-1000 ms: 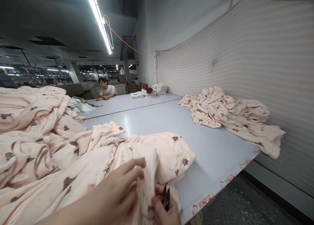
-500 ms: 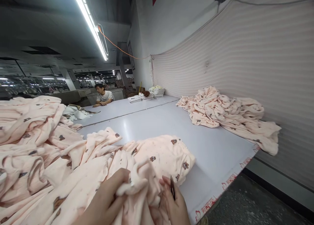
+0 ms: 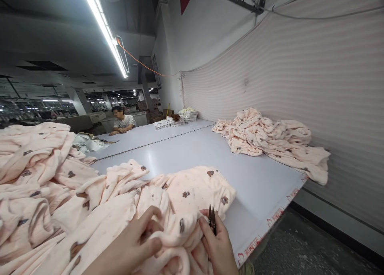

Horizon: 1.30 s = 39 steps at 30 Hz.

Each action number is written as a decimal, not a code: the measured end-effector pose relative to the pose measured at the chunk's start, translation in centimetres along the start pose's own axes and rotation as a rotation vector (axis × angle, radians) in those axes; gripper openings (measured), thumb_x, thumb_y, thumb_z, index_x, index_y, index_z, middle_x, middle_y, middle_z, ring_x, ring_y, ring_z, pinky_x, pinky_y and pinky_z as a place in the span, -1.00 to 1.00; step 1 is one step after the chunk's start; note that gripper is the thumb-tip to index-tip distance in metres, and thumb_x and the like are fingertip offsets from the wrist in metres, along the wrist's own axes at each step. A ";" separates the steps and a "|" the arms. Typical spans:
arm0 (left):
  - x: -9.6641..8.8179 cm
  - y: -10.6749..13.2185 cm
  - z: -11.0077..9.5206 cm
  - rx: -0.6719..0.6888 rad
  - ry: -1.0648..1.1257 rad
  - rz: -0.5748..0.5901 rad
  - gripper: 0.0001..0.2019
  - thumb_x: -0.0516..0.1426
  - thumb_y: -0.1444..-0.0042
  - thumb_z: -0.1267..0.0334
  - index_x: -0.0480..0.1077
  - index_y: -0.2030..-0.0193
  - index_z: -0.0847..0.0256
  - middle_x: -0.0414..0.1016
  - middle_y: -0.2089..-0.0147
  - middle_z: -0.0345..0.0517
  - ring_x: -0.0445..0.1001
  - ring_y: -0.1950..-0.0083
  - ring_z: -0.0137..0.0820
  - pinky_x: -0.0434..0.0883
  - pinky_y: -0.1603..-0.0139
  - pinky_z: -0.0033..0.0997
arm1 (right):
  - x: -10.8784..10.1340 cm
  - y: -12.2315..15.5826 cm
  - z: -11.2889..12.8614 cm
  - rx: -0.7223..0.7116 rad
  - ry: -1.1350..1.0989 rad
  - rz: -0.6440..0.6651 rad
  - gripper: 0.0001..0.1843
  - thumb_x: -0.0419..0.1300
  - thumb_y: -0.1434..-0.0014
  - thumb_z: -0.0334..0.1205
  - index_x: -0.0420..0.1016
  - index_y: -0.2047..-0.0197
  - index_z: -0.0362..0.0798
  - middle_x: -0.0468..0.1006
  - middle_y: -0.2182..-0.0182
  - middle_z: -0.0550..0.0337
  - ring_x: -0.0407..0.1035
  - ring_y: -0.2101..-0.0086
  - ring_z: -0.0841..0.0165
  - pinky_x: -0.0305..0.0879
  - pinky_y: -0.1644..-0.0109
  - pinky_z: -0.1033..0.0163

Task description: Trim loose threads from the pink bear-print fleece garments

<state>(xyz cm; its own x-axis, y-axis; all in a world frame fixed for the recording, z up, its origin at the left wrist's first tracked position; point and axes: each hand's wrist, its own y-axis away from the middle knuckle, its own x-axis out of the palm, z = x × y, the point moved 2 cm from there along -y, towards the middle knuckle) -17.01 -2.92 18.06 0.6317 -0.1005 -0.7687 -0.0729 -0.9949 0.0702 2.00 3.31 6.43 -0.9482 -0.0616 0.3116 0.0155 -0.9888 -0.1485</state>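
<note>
A pale pink fleece garment (image 3: pixel 180 231) with small brown bear prints lies bunched up in front of me. My left hand (image 3: pixel 141 237) is curled around a fold of it, thumb and forefinger somewhat apart and some fingertips hidden in the cloth. On the right, my right hand (image 3: pixel 217 241) pinches the edge of the same fold between thumb and fingers. Black thread snips (image 3: pixel 212 219) are held in that hand too, points up, blades slightly parted. Beyond both hands, a flatter part of the fleece (image 3: pixel 195 189) rests on the table.
More pink fleece is heaped in a large pile (image 3: pixel 27 171) at left. Another fleece pile (image 3: pixel 264 133) hangs over the right edge of the pale table (image 3: pixel 177 151). Folded white stacks (image 3: pixel 187 114) stand at the back. A person (image 3: pixel 123 121) leans on the far side.
My left thumb and forefinger have spread further apart on the fleece. My right hand has risen slightly with the snips, and a bear print now shows on the fold between the hands.
</note>
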 end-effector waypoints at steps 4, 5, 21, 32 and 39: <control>1.8 -0.6 -2.2 0.219 -0.227 -0.063 -0.75 0.12 0.04 0.35 0.42 0.17 0.04 0.44 0.15 -0.17 0.37 0.07 -0.21 0.28 0.03 -0.24 | -0.4 0.8 1.2 -0.031 0.076 0.054 -0.68 0.14 -0.20 0.05 0.43 0.17 -0.03 0.55 0.24 0.12 0.43 0.15 0.23 0.37 0.08 0.26; 2.3 -0.7 -2.6 0.273 -0.228 -0.088 -0.82 0.07 -0.01 0.37 0.42 0.25 0.08 0.44 0.17 -0.15 0.37 0.09 -0.22 0.26 0.01 -0.21 | -0.6 1.0 1.6 -0.048 0.117 0.063 -0.69 0.13 -0.21 0.04 0.41 0.16 -0.02 0.55 0.23 0.12 0.43 0.15 0.24 0.37 0.08 0.28; 6.9 -1.3 -1.9 0.749 -0.293 -0.390 -0.75 0.02 -0.13 0.36 0.42 0.08 0.14 0.43 0.43 -0.14 0.40 0.35 -0.31 0.38 0.10 -0.12 | -1.7 1.4 5.7 -0.115 0.241 0.105 -0.73 0.20 -0.14 0.00 0.35 0.40 -0.02 0.37 0.50 0.29 0.32 0.41 0.37 0.30 0.33 0.35; 10.4 -0.4 -1.7 0.909 -0.489 -0.434 -0.95 0.07 -0.07 0.42 0.30 0.33 0.20 0.42 0.06 0.15 0.44 0.03 -0.18 0.48 0.11 -0.27 | -3.5 1.7 3.0 0.287 -0.251 0.035 -0.62 0.25 -0.07 0.06 0.31 0.17 0.02 0.27 0.60 0.49 -0.22 0.74 0.66 -0.32 0.74 0.52; 12.1 -2.0 0.6 0.845 -0.286 -0.230 -0.90 0.09 0.02 0.46 0.35 0.44 0.19 0.55 0.08 0.07 0.46 -0.06 -0.12 0.29 -0.20 -0.03 | -5.2 3.0 3.9 -0.038 0.225 0.212 -0.69 0.24 -0.13 0.00 0.42 0.18 -0.04 0.53 0.34 0.17 0.43 0.26 0.30 0.34 0.16 0.30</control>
<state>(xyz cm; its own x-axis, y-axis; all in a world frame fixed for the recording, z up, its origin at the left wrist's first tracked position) -9.67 -2.18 8.30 0.4936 0.2176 -0.8420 -0.5800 -0.6391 -0.5051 8.19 0.15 7.99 -0.9715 -0.2304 0.0551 0.2128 -0.9511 -0.2240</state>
